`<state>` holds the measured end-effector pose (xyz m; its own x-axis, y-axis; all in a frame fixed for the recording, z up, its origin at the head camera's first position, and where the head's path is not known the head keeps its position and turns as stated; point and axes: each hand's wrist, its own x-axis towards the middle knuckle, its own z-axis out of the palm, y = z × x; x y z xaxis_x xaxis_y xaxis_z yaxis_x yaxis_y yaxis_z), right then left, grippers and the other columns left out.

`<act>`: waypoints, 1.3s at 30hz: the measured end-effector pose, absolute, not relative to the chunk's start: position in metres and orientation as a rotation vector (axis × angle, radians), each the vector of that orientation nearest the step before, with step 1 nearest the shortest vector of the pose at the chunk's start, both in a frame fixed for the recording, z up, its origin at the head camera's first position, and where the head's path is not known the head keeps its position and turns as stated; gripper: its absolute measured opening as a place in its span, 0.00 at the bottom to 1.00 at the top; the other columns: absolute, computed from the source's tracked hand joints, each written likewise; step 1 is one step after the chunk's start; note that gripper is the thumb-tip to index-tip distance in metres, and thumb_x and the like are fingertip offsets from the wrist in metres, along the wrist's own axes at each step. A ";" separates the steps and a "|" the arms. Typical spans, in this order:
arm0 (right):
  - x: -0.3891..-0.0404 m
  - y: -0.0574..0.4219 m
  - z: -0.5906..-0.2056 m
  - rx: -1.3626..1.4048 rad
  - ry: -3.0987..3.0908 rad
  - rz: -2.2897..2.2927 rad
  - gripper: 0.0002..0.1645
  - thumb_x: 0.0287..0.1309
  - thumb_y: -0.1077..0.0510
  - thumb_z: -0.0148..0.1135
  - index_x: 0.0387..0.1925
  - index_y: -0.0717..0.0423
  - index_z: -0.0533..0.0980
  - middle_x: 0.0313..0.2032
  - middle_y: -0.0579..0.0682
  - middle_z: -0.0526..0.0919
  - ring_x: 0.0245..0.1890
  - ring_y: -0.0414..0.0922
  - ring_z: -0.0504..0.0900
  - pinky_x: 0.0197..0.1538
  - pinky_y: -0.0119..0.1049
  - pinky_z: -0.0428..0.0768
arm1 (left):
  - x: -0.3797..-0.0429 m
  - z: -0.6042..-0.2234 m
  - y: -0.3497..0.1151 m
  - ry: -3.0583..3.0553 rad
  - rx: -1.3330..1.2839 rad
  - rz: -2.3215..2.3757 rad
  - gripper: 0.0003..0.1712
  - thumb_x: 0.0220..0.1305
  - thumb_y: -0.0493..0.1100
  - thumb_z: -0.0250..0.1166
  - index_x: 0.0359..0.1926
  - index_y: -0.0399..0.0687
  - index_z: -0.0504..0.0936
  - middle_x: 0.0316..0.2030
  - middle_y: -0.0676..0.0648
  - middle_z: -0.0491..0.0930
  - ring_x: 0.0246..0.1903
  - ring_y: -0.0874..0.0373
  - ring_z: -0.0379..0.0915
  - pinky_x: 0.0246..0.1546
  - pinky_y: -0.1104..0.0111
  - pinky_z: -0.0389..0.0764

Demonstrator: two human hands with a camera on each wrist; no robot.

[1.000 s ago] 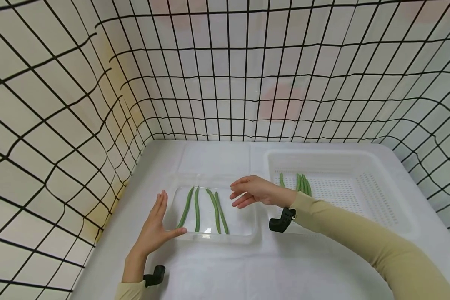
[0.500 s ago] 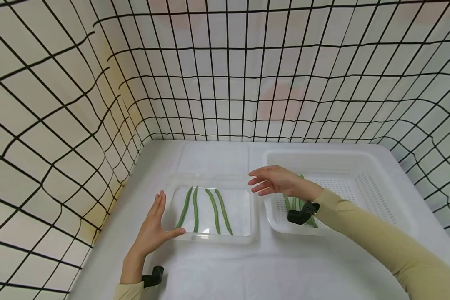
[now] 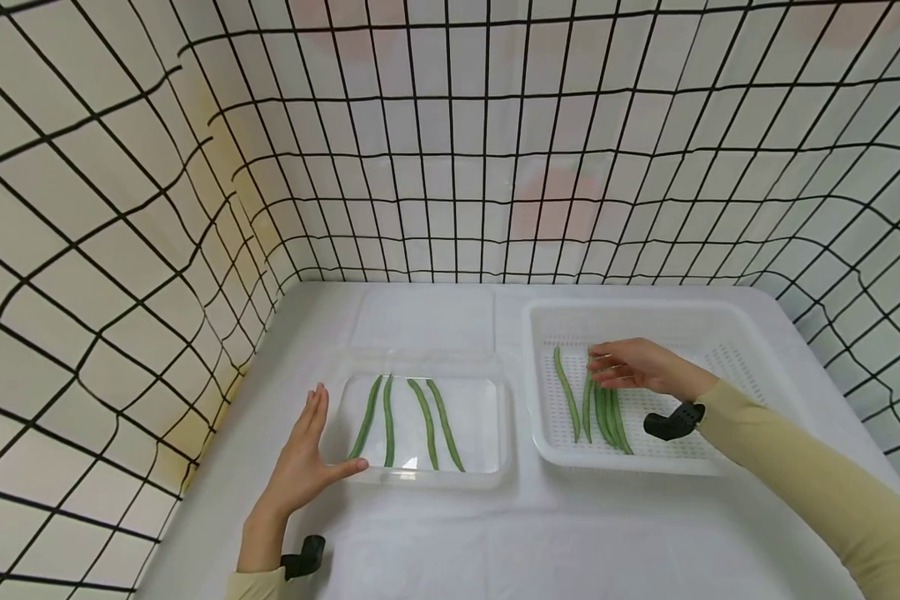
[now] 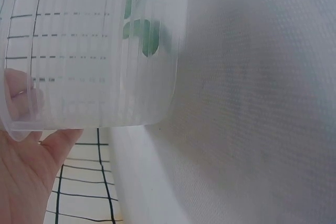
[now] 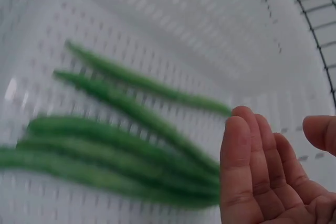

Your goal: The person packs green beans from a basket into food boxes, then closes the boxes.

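Note:
A clear plastic container (image 3: 450, 478) holds several green beans (image 3: 424, 421) lying lengthwise and apart. My left hand (image 3: 298, 471) rests at its front left corner, fingers straight along the left side and thumb at the front rim. In the left wrist view, some of its fingers (image 4: 18, 90) show through the see-through wall. Over the white perforated basket (image 3: 720, 467) hovers my right hand (image 3: 641, 367), fingers extended and holding nothing. Below it lie more green beans (image 3: 566, 396), several bunched together and two set apart on the left. In the right wrist view, thumb and fingers (image 5: 236, 166) are spread apart near the beans' ends.
Both vessels stand side by side on a white cloth-covered table (image 3: 450, 546), with a narrow gap between them. A black grid mesh (image 3: 465, 158) encloses the back and sides. Each wrist wears a small black camera, one (image 3: 673, 422) over the basket.
My right hand has moved right, from above the clear container's right side to over the basket. One bean in the container shifted slightly, its top moving away from its neighbour. My left hand stayed put.

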<state>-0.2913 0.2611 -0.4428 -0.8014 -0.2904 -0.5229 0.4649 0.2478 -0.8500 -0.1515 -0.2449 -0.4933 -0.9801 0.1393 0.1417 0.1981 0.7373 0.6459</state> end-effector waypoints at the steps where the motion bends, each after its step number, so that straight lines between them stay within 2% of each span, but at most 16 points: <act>1: -0.291 0.267 -0.447 0.161 1.932 -1.598 0.31 0.70 0.54 0.50 0.63 0.73 0.59 0.48 0.62 0.78 0.40 0.47 0.82 0.48 0.40 0.78 | -0.151 -0.493 -0.245 -2.849 -0.280 -1.074 0.73 0.40 0.62 0.76 0.75 0.54 0.35 0.74 0.46 0.36 0.71 0.46 0.30 0.59 0.36 0.50; 7: -0.294 0.292 -0.465 0.200 2.029 -1.474 0.32 0.71 0.54 0.48 0.64 0.75 0.58 0.49 0.63 0.77 0.40 0.47 0.82 0.48 0.43 0.79 | -0.151 -0.493 -0.244 -2.841 -0.289 -1.075 0.73 0.40 0.62 0.76 0.75 0.52 0.36 0.74 0.46 0.37 0.71 0.47 0.30 0.59 0.37 0.50; 11: -0.295 0.302 -0.472 0.287 2.048 -1.436 0.32 0.70 0.54 0.49 0.62 0.77 0.59 0.42 0.59 0.79 0.36 0.46 0.82 0.43 0.41 0.80 | -0.151 -0.494 -0.244 -2.842 -0.286 -1.073 0.72 0.41 0.62 0.76 0.75 0.53 0.36 0.74 0.45 0.37 0.71 0.46 0.30 0.59 0.36 0.50; 15: -0.293 0.305 -0.476 0.332 2.037 -1.438 0.27 0.69 0.55 0.50 0.56 0.77 0.65 0.33 0.53 0.81 0.30 0.43 0.83 0.39 0.39 0.81 | -0.150 -0.494 -0.244 -2.845 -0.282 -1.069 0.72 0.40 0.63 0.76 0.75 0.54 0.36 0.74 0.45 0.37 0.71 0.46 0.30 0.59 0.36 0.49; 18: -0.291 0.301 -0.480 0.322 2.034 -1.433 0.20 0.66 0.58 0.55 0.49 0.72 0.71 0.29 0.52 0.81 0.27 0.43 0.82 0.38 0.39 0.82 | -0.150 -0.494 -0.244 -2.845 -0.277 -1.070 0.72 0.40 0.62 0.76 0.75 0.51 0.37 0.74 0.46 0.36 0.71 0.46 0.31 0.59 0.36 0.49; 20: -0.289 0.297 -0.482 0.301 2.060 -1.411 0.16 0.62 0.59 0.60 0.45 0.68 0.72 0.27 0.51 0.80 0.26 0.43 0.81 0.36 0.38 0.82 | -0.150 -0.494 -0.244 -2.845 -0.277 -1.066 0.72 0.40 0.62 0.76 0.75 0.50 0.37 0.74 0.46 0.36 0.71 0.46 0.31 0.59 0.36 0.50; 24: -0.289 0.291 -0.487 0.281 2.141 -1.338 0.18 0.54 0.61 0.68 0.40 0.65 0.69 0.24 0.51 0.78 0.23 0.42 0.79 0.31 0.37 0.81 | -0.151 -0.495 -0.244 -2.839 -0.283 -1.074 0.72 0.41 0.62 0.76 0.75 0.53 0.36 0.74 0.46 0.36 0.71 0.47 0.30 0.59 0.36 0.49; 30: -0.292 0.289 -0.488 0.304 2.111 -1.326 0.07 0.54 0.63 0.67 0.32 0.61 0.76 0.21 0.49 0.77 0.20 0.39 0.79 0.31 0.33 0.81 | -0.151 -0.495 -0.244 -2.838 -0.278 -1.075 0.72 0.41 0.63 0.76 0.75 0.56 0.35 0.74 0.48 0.36 0.71 0.48 0.30 0.59 0.36 0.50; 36: -0.292 0.294 -0.485 0.288 2.015 -1.441 0.04 0.59 0.63 0.62 0.34 0.62 0.77 0.23 0.49 0.79 0.23 0.40 0.80 0.34 0.35 0.82 | -0.151 -0.494 -0.244 -2.834 -0.288 -1.079 0.72 0.41 0.62 0.76 0.75 0.55 0.35 0.74 0.47 0.36 0.71 0.47 0.30 0.59 0.37 0.50; 39: -0.293 0.297 -0.481 0.263 1.963 -1.520 0.08 0.63 0.62 0.58 0.40 0.65 0.75 0.28 0.49 0.80 0.28 0.41 0.81 0.39 0.36 0.81 | -0.151 -0.494 -0.244 -2.837 -0.282 -1.077 0.72 0.40 0.62 0.76 0.75 0.56 0.35 0.74 0.47 0.36 0.71 0.47 0.31 0.59 0.36 0.50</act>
<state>-0.2927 0.2970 -0.4809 -0.7791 -0.2169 -0.5882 0.5150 0.3136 -0.7978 -0.1510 -0.2437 -0.4942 -0.9784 0.1389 0.1529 0.2054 0.7335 0.6479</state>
